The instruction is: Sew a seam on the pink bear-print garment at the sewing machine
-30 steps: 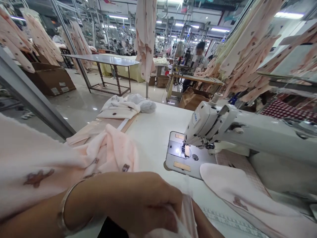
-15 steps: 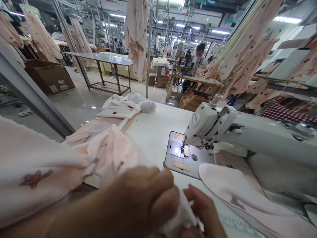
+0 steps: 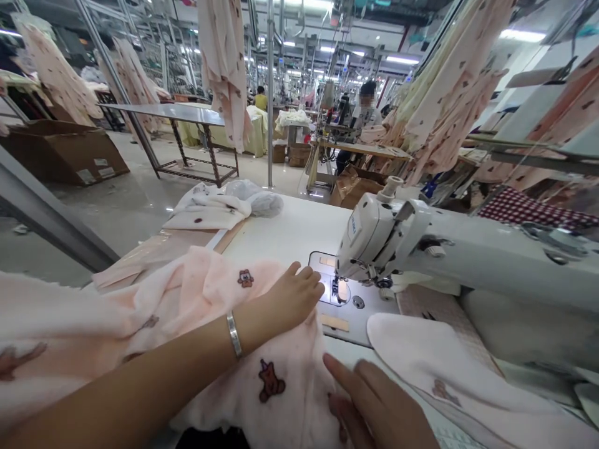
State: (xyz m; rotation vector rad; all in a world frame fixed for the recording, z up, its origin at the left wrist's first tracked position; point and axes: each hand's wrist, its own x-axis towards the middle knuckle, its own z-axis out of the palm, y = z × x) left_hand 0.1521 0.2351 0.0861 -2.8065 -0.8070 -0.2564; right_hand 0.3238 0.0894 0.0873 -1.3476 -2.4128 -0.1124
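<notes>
Fabric (image 3: 196, 324), pink fleece printed with little bears, lies heaped to the left of the sewing machine (image 3: 421, 249) and spills off the table edge toward me, so its weight hangs on my side rather than dragging under the needle. My left hand (image 3: 292, 299) rests palm down on its leading edge, just left of the machine's metal plate (image 3: 344, 312), fingers curled loosely and flat on the cloth rather than pinching it; I judge that pressing it this way keeps the edge smooth and lined up near the needle. A bangle (image 3: 234, 335) sits on that wrist. My right hand (image 3: 379, 408) lies nearer me than the plate, fingers mostly straight and open, touching the near corner of the fabric without closing on it, seemingly to pin that corner flat. Right of that hand, below the machine's arm, another pink piece (image 3: 449, 368) lies set aside, apart from the one I'm handling. Beyond the machine, a person (image 3: 365, 109) sits at another table.
</notes>
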